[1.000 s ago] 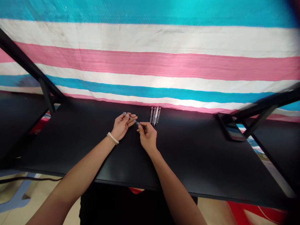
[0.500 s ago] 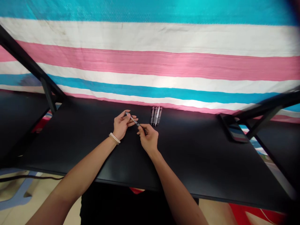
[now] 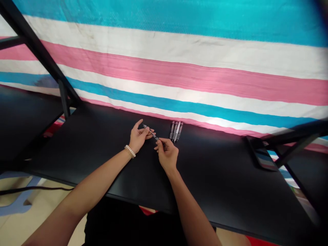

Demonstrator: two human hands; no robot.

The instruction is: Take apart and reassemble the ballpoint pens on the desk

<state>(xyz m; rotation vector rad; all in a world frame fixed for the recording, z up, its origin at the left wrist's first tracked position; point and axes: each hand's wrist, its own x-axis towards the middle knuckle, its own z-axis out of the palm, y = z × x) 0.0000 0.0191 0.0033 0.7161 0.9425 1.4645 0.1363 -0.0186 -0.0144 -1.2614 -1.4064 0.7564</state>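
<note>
Both hands are engaged on one pen (image 3: pixel 153 134), located just left of centre in the frame and slanting from upper left down to lower right. The left hand (image 3: pixel 137 139) grips it between thumb and fingers, one finger standing clear; the tip end projects past the thumb. The right hand (image 3: pixel 168 154) is closed on the lower-right end, which the fingers mostly hide. A pale bracelet (image 3: pixel 130 151) is worn on the left wrist. Four further pens (image 3: pixel 177 132) lie side by side on the black worktop (image 3: pixel 217 181), just above the right hand in the frame and near the far edge; one is paler than the others. A phone (image 3: pixel 265 160) rests at the right of the frame, well apart from the hands. A striped sheet (image 3: pixel 179 73) in blue, white and pink fills the upper frame. A dark cable (image 3: pixel 38 188) runs at lower left.
</note>
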